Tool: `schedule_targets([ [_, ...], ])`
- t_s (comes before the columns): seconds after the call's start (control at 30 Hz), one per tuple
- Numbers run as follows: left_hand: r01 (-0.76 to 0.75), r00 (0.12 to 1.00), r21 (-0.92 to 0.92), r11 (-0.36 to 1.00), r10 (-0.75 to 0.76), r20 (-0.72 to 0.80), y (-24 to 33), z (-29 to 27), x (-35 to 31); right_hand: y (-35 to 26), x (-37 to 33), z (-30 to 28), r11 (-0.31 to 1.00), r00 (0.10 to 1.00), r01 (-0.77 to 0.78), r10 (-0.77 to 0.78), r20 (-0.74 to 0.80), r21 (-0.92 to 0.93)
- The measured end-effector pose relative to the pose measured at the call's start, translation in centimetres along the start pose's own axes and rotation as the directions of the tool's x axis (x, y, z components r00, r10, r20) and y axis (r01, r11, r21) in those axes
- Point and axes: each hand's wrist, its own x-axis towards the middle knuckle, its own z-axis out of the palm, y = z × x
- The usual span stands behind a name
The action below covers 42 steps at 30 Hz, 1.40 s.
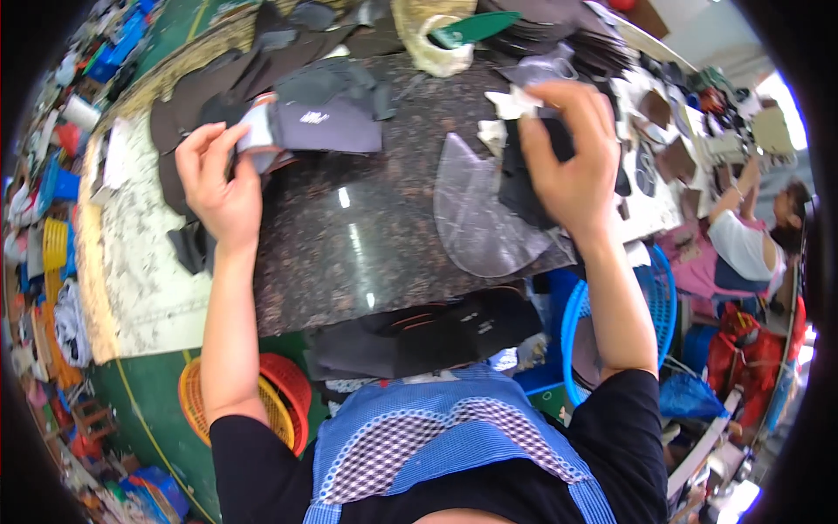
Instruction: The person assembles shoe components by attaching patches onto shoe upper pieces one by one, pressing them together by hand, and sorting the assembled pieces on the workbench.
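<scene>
My left hand (223,183) is closed at the fingertips on the edge of a small pale piece with an orange border (259,124). That piece lies against a dark grey fabric piece with a white print (327,127), on top of other dark cut pieces. My right hand (574,157) is held over the right side of the dark stone slab (349,236), with thumb and forefinger curved apart. Near its fingertips are crumpled white scraps (511,105). Below it lie a black piece (524,179) and a clear plastic template with a rounded edge (480,214).
Dark stacked sheets (559,39) and a pale bag with a green blade-shaped thing (476,29) stand at the back. Black pieces (428,332) lie below the slab's front edge. Baskets, yellow (194,393), red (292,393) and blue (665,288), flank me. A co-worker (742,236) sits right.
</scene>
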Motion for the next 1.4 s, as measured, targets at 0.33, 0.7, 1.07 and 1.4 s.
schedule_targets([
  [0.33, -0.456, 0.861, 0.288, 0.842, 0.499, -0.095, 6.4, -6.1, 4.9, -8.7, -2.9, 6.6, 0.862, 0.786, 0.067, -0.355, 0.505, 0.502],
  [0.7, 0.012, 0.572, -0.24, 0.971, 0.191, 0.798, 14.0, -5.9, -4.6, 3.2, -2.1, -7.9, 0.927, 0.955, -0.119, 0.204, 0.214, -0.355],
  [1.07, -0.323, 0.638, -0.342, 0.883, 0.47, 0.61, 18.3, 5.6, 6.8, 1.6, -1.3, -4.8, 0.98, 0.934, 0.187, -0.197, 0.297, 0.061],
  [1.4, -0.232, 0.812, -0.518, 0.823, 0.457, 0.363, 16.0, 8.5, 5.7, 7.8, -3.3, -4.7, 0.78, 0.843, -0.526, 0.428, 0.324, 0.338],
])
